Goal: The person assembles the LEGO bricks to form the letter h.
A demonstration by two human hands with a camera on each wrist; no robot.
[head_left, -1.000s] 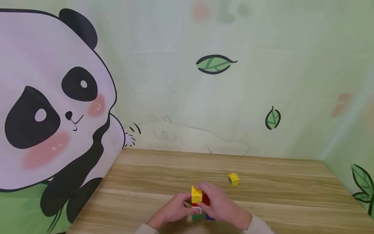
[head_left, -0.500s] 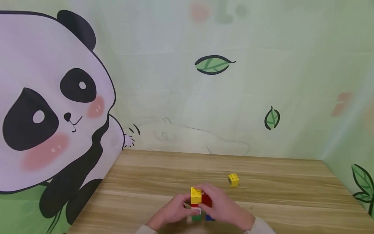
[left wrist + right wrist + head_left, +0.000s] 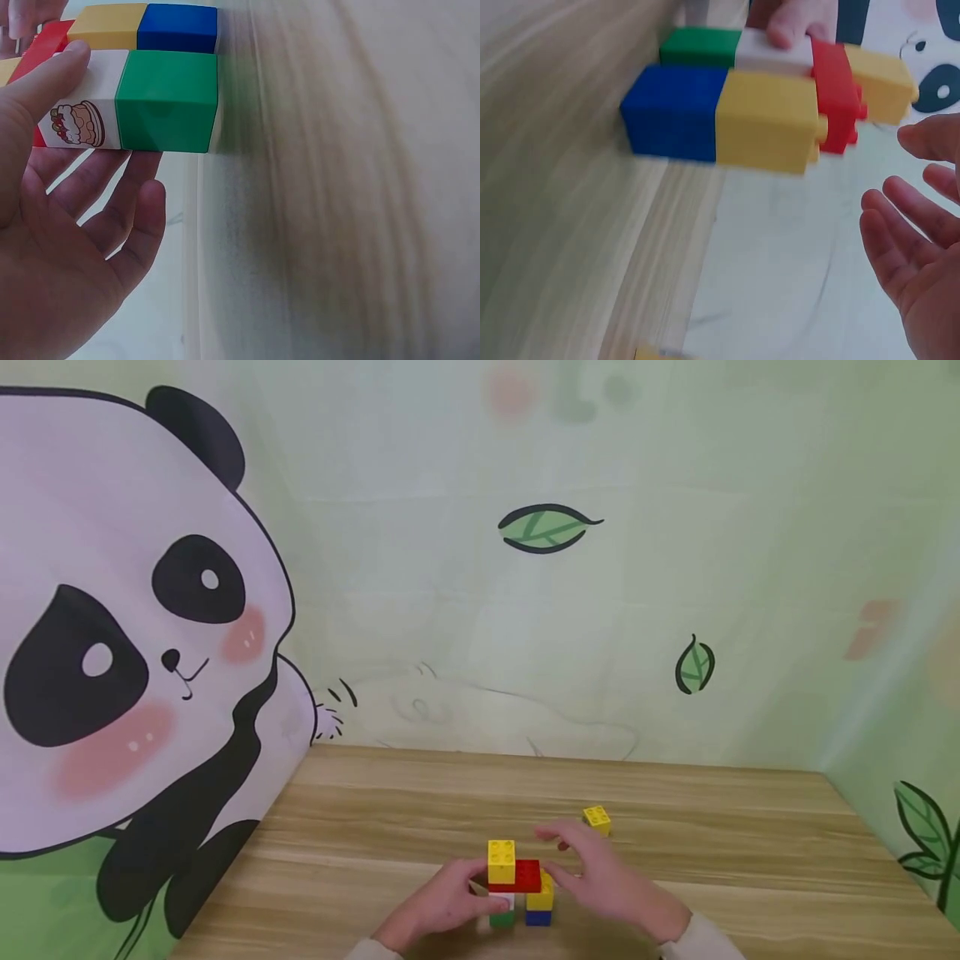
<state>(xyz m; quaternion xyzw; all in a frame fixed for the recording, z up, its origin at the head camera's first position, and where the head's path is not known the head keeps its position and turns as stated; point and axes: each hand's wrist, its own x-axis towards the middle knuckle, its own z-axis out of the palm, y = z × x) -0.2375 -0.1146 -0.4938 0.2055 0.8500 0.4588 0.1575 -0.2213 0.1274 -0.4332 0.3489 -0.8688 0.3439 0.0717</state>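
Observation:
A toy brick build stands on the table. Its left column has a green brick (image 3: 169, 101) under a white brick (image 3: 105, 86) printed with a cake. Beside it, a blue brick (image 3: 671, 112) carries a yellow brick (image 3: 765, 120). A red brick (image 3: 528, 877) bridges both columns, and another yellow brick (image 3: 501, 864) tops its left end. My left hand (image 3: 446, 897) holds the left column, thumb against the white brick and fingers behind. Off to the build's right, my right hand (image 3: 611, 881) holds nothing, its fingers loosely spread.
A loose yellow brick (image 3: 597, 818) lies farther back on the wooden table (image 3: 390, 793), just beyond my right hand. Behind the table hangs a pale green backdrop (image 3: 420, 568) with a large panda and leaves printed on it.
My right hand has let go of the build and drawn away to the right, uncovering the red brick and the right column's yellow brick. My left hand keeps its hold.

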